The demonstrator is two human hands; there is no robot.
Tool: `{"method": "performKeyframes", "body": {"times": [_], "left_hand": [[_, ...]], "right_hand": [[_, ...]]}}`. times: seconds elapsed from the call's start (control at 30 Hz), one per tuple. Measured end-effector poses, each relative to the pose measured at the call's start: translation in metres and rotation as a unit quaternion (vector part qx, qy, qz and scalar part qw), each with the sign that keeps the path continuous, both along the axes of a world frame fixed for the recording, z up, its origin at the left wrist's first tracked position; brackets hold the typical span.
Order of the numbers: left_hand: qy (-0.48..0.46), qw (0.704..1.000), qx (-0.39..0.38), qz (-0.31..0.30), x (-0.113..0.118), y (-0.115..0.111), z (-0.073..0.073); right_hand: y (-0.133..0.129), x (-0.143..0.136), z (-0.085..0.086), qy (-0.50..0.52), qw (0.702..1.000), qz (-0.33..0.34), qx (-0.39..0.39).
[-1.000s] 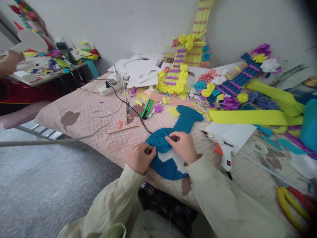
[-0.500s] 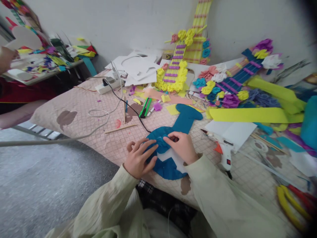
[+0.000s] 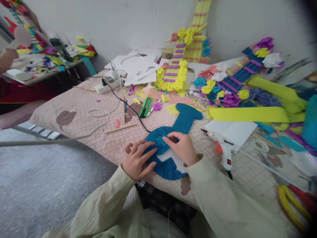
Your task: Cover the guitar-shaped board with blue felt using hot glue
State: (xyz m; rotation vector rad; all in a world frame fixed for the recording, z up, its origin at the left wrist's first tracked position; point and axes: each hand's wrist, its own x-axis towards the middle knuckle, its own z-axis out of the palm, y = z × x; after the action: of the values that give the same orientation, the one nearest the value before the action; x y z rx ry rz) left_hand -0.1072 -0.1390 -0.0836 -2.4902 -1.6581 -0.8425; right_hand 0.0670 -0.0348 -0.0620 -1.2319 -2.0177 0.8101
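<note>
A guitar-shaped piece covered in blue crepe paper lies on the table in front of me, with a bare white patch on its round body. My left hand rests on the body's left side, fingers spread. Over the upper part of the body, my right hand has thumb and index finger close together at the blue paper; whatever is between the fingertips is too small to make out.
Right of the piece lies a white glue gun. A green cutter, a wooden stick and a power strip are farther left. Yellow-handled scissors lie at lower right. Decorated paper guitars stand behind. Another person's hand shows far left.
My left hand has shifted slightly left, its fingers still spread. The shiny spot between my hands no longer shows. At far left, the other person's white piece has moved.
</note>
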Motion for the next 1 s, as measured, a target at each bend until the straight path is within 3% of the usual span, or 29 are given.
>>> {"method": "performKeyframes", "body": {"times": [0.6,1.0], "left_hand": [[-0.001,1.000,0.000,-0.010,-0.005,0.000,-0.010],[-0.003,0.999,-0.037,0.013,-0.002,-0.003,-0.004]], "right_hand": [[0.005,-0.003,-0.010,-0.097,0.991,-0.026,0.086],[0.005,-0.003,-0.012,-0.087,0.992,-0.034,0.089]]}}
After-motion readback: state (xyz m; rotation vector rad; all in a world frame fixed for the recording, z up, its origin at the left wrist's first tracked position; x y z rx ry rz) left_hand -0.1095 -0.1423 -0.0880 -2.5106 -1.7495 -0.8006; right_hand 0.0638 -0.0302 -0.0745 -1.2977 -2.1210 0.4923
